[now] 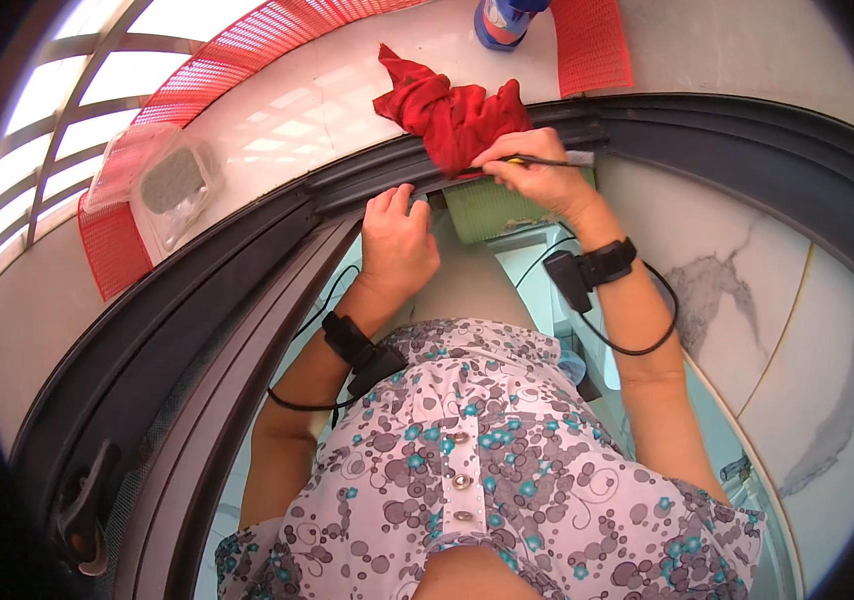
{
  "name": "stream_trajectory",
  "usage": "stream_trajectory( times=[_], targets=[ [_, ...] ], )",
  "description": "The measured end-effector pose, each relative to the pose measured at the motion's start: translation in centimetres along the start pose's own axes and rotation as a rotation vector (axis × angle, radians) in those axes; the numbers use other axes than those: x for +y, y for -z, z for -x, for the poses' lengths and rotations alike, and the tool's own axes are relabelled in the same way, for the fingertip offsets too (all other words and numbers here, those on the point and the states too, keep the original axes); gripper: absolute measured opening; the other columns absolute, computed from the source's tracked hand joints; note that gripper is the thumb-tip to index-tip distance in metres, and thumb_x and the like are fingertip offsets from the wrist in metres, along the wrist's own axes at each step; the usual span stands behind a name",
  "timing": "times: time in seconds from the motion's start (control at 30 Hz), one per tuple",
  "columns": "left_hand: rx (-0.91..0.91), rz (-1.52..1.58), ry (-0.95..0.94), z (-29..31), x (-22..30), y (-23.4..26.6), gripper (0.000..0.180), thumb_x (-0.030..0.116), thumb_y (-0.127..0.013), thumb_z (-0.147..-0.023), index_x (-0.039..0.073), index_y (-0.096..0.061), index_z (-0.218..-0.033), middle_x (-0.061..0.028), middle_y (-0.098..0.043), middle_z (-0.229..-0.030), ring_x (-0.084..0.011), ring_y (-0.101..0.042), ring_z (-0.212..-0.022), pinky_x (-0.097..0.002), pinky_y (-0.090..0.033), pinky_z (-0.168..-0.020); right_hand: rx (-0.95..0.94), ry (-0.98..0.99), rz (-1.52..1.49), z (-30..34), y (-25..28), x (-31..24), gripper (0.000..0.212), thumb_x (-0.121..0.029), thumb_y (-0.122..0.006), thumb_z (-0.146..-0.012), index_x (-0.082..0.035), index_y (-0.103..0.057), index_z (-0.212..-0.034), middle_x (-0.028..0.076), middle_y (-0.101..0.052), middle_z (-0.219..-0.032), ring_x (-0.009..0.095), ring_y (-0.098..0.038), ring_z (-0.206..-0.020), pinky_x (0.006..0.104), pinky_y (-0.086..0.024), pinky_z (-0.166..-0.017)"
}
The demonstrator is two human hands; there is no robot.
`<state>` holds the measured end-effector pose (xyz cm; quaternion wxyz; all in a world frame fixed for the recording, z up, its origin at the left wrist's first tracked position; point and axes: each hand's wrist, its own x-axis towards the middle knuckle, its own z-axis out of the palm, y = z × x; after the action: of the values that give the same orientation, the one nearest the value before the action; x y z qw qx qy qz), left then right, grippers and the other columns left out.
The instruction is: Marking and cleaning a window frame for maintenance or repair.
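Observation:
My right hand (pixel 537 180) is closed round a slim dark tool (pixel 547 161) with a yellow mark and a pale end pointing right; it looks like a small brush. It is held over the dark window track (pixel 367 180), right beside a crumpled red cloth (pixel 457 110). The cloth lies across the track and onto the pale sill. My left hand (pixel 397 240) has its fingers curled over the near edge of the window frame, left of the cloth. Its fingertips are partly hidden. Below the right hand is a green ribbed surface (pixel 492 208).
Red mesh (pixel 112 245) runs along the sill before the window bars. A clear plastic container (pixel 175 185) stands at the left, a blue bottle (pixel 502 25) at the back. A sliding window sash (pixel 237 370) with a latch (pixel 87 510) is at the left; marbled tile (pixel 747 290) at the right.

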<state>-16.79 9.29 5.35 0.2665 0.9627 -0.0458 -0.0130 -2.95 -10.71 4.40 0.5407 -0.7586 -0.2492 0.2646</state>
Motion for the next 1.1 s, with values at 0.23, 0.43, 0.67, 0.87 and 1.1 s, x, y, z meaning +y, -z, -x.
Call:
stream_trajectory(
  times=[0.23, 0.43, 0.67, 0.87, 1.1],
  targets=[
    [-0.001, 0.02, -0.04, -0.3, -0.8, -0.2, 0.022, 0.002, -0.067, -0.06, 0.0, -0.057, -0.08, -0.0251, -0.061, -0.104, -0.04, -0.058, -0.099, -0.0482, -0.045, -0.086, -0.018, 0.111, 0.02, -1.1, -2.5, 0.1, 0.007, -0.003, -0.069, -0.08, 0.0, -0.073, -0.084, 0.008, -0.068, -0.07, 0.012, -0.061, -0.06, 0.0271, -0.048, -0.056],
    [0.043, 0.067, -0.012, 0.5, -0.4, 0.2, 0.015, -0.001, -0.062, -0.062, 0.002, -0.054, -0.075, -0.0205, -0.059, -0.085, -0.0389, -0.058, -0.087, -0.0464, -0.045, -0.078, -0.083, -0.062, -0.104, -1.5, -4.9, -0.5, 0.008, -0.004, -0.068, -0.083, 0.002, -0.072, -0.086, 0.007, -0.068, -0.068, 0.009, -0.06, -0.057, 0.0246, -0.047, -0.054],
    [0.13, 0.171, 0.032, -0.5, 0.5, 0.5, 0.012, -0.005, -0.056, -0.065, 0.001, -0.051, -0.074, -0.0162, -0.058, -0.079, -0.0379, -0.058, -0.079, -0.047, -0.046, -0.071, -0.052, -0.146, -0.289, -1.3, -4.6, -0.7, 0.009, -0.004, -0.068, -0.083, 0.003, -0.072, -0.088, 0.007, -0.067, -0.068, 0.01, -0.061, -0.058, 0.023, -0.049, -0.053],
    [0.005, 0.055, 0.141, -1.2, 1.1, 0.6, 0.013, -0.006, -0.056, -0.067, 0.002, -0.052, -0.076, -0.0168, -0.061, -0.082, -0.0371, -0.06, -0.083, -0.0464, -0.046, -0.07, -0.186, 0.02, -0.041, -3.2, -3.9, -1.7, 0.01, -0.003, -0.067, -0.082, 0.004, -0.072, -0.087, 0.009, -0.068, -0.068, 0.011, -0.062, -0.055, 0.0235, -0.05, -0.051],
    [0.199, -0.031, 0.085, -2.3, 2.1, 2.2, 0.017, -0.009, -0.053, -0.069, 0.002, -0.056, -0.082, -0.025, -0.059, -0.114, -0.0421, -0.059, -0.098, -0.0449, -0.049, -0.076, -0.078, -0.049, -0.278, -4.9, -2.7, -4.3, 0.011, -0.005, -0.067, -0.085, 0.003, -0.072, -0.091, 0.009, -0.069, -0.074, 0.011, -0.065, -0.061, 0.0239, -0.053, -0.057]
  ],
)
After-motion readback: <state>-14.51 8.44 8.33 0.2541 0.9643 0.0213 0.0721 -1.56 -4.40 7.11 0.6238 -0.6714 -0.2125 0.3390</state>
